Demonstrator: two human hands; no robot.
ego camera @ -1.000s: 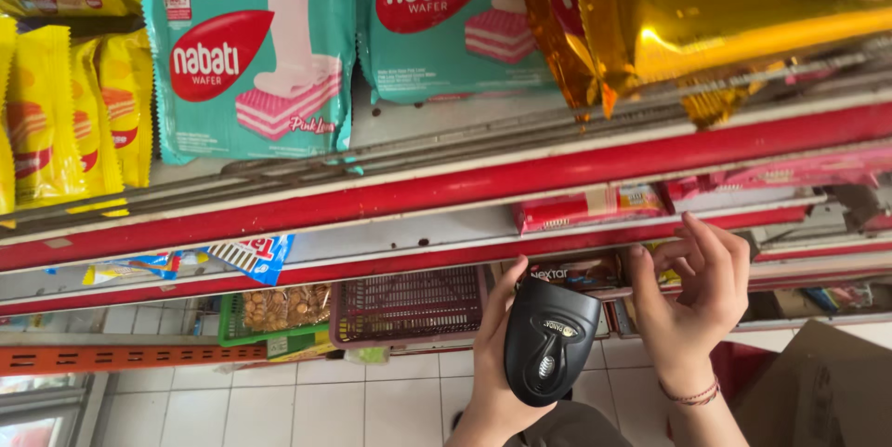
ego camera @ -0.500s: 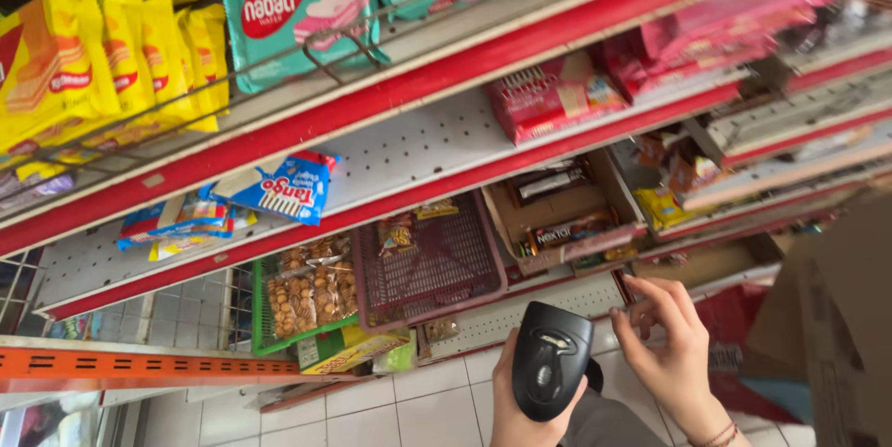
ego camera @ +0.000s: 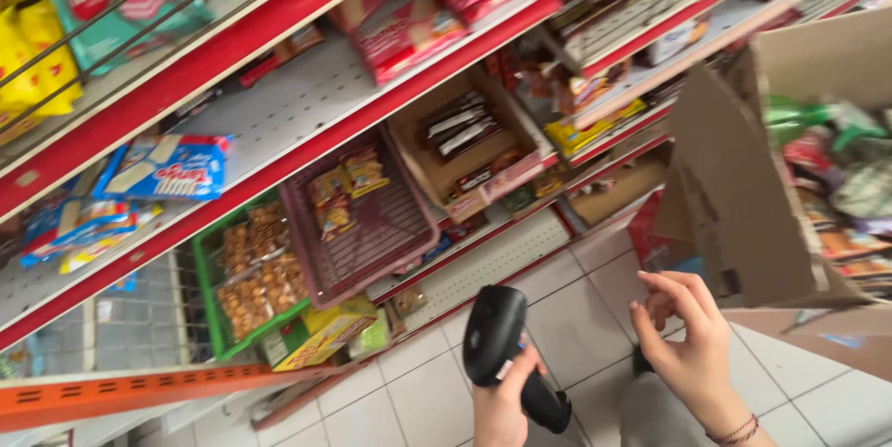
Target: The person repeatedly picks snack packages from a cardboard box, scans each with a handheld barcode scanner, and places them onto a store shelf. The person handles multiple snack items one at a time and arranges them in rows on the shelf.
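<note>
From the head camera, looking down: an open cardboard box stands at the right, flaps up, stuffed with mixed packets in green, red and white, too blurred to tell apart. On the red-edged shelves to the left sits a dark red mesh basket with only a few small yellow snack packs at its back end. Beside it, a green basket is packed with clear bags of brown snacks. Further right, a cardboard tray carries dark bars with white stripes. A blue biscuit packet lies flat on the shelf above.

Now the scanner: black, glossy, with a rounded head and a curved handle, a small white label near the neck. It sits low in the centre of the view, over the white tiled floor, head tilted up towards the shelves. The left hand has its grip closed round the handle, thumb up along the side. The right hand hangs just in front of the cardboard box, its grip loose and half curled, fingers bent, holding nothing; a thin bracelet shows at the wrist.
</note>
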